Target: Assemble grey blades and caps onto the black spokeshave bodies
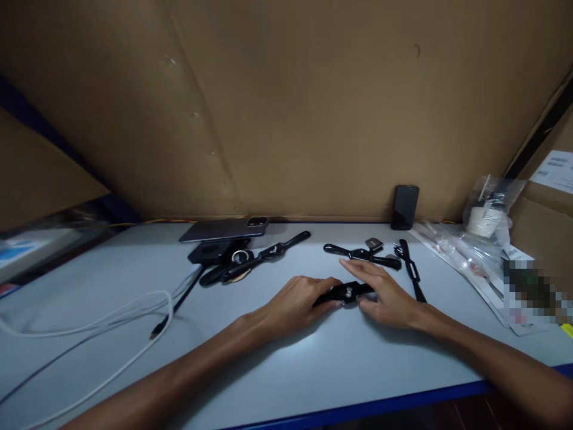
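A black spokeshave (pixel 348 292) lies level just above or on the table between my two hands. Fingers and thumb of my left hand (pixel 304 298) are closed round its left handle. My right hand (pixel 387 295) holds the other end, thumb below and fingers stretched over it, covering that handle. A silvery fitting shows at the tool's middle. Behind my right hand lies a second black spokeshave (pixel 340 249), with a small square metal plate (pixel 375 243) by it. A black spokeshave frame (pixel 412 269) with an open middle rests to the right. Another spokeshave (pixel 277 249) lies at the left.
A dark phone (pixel 221 230) sits on a black box (pixel 215 252) at the left rear. White cable (pixel 134 352) loops across the left side. Another phone (pixel 405 207) leans on the cardboard wall (pixel 290 119). Plastic packaging (pixel 465 257) and a bagged white cup (pixel 486 218) stand right.
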Demonstrator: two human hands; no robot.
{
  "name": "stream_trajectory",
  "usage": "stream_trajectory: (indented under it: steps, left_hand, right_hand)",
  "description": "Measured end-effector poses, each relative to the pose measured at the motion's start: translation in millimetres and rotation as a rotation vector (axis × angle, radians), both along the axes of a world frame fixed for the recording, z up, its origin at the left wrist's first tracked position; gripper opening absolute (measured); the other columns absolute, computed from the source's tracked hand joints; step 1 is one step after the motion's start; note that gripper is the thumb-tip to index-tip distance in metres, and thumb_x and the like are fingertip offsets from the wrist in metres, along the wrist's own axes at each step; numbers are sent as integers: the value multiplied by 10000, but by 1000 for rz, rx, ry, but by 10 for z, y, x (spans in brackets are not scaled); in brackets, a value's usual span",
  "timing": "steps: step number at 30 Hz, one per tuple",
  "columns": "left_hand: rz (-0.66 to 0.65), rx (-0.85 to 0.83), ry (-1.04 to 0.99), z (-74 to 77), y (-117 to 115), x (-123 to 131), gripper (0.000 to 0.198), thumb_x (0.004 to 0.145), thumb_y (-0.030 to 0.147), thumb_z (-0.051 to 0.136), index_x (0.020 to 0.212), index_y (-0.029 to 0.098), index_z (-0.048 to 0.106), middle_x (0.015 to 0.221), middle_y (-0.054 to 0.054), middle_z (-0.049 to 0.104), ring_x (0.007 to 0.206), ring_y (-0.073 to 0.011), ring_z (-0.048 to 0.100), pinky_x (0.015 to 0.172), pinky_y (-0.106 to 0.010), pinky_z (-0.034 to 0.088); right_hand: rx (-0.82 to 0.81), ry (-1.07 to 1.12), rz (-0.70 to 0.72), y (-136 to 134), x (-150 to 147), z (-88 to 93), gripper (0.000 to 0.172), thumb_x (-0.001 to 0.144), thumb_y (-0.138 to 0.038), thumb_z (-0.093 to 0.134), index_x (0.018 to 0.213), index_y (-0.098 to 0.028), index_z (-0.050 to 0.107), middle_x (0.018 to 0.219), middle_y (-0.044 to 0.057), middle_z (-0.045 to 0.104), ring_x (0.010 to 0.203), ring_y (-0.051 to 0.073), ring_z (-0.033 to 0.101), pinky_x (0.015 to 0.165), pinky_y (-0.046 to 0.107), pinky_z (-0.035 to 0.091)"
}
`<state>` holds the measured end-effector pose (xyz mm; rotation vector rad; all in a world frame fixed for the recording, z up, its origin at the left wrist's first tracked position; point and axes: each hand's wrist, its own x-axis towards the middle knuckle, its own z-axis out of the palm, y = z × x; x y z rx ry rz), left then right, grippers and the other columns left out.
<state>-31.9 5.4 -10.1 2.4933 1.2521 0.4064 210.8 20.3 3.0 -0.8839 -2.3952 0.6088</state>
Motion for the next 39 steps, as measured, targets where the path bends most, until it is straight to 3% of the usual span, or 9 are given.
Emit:
stream_trajectory:
  steps: [3,12,17,19,23,28,31,35,39]
  left_hand:
    - [-3,-6,-17,-19,8,-16,321,1014,401,561,1244,211,677,1046,-101,796,872,-258,742,757,-359,519]
    - [-14,12,-13,-5,-2,-17,356,1028,391,568,1317,198,647,1163,-120,784,962,-275,758,809,-381,550]
    - [-8,24,-12,-4,-17,5,335,1043,402,543,1288,201,650,1051,-91,801,862,-256,759,754,-359,544]
    - [0,21,1,0,-19,3,311,1034,390,549,1243,190,664,1024,-92,799,858,-263,757,746,-361,539]
    - [16,-21,-12,42,-26,4,273,1020,376,570,1200,199,671,1008,-74,796,847,-245,750,725,-337,520]
    - [25,-32,4,79,-34,14,299,1012,375,571,1241,202,657,973,-68,798,807,-231,741,695,-321,496]
    - [29,-26,11,86,-39,15,307,1009,361,569,1256,198,651,1010,-77,799,817,-236,742,700,-326,492]
    - [42,-37,-4,105,-44,20,303,1007,329,567,1276,209,641,1004,-62,799,788,-220,727,687,-317,485]
    - [13,-30,-28,85,-32,13,294,1014,349,569,1259,208,651,1035,-75,799,827,-233,741,705,-324,505]
  right_hand:
    - [-3,-31,-4,-2,1,-16,918,737,3,538,1604,-259,390,1585,126,502,1453,312,469,1187,598,404]
    - [62,49,-90,-91,-65,-4,387,889,-164,702,1272,-191,657,1218,113,678,1172,284,602,1044,525,495]
    - [187,-52,-149,-153,-144,11,202,958,-317,708,1118,-195,722,984,86,709,989,286,606,934,513,499]
    - [198,-36,-126,-131,-154,4,231,966,-189,628,1181,-206,710,1063,93,716,1029,288,596,952,513,497]
    - [208,41,-123,-46,-104,-12,683,796,71,465,1373,-261,619,1262,85,668,1175,275,560,1034,510,480]
    - [146,69,-121,-25,-55,-10,310,942,-150,622,1241,-213,672,1170,97,675,1146,279,586,1022,513,497]
    - [97,40,-78,-9,-52,-10,350,917,-155,667,1264,-202,657,1200,109,673,1169,288,582,1031,516,496]
    - [153,37,-208,72,-29,-32,517,861,17,504,1303,-212,644,1229,112,655,1176,286,578,1041,516,485]
    - [160,70,-191,73,-29,-35,303,932,-57,551,1159,-181,708,1111,97,691,1096,264,615,990,462,503]
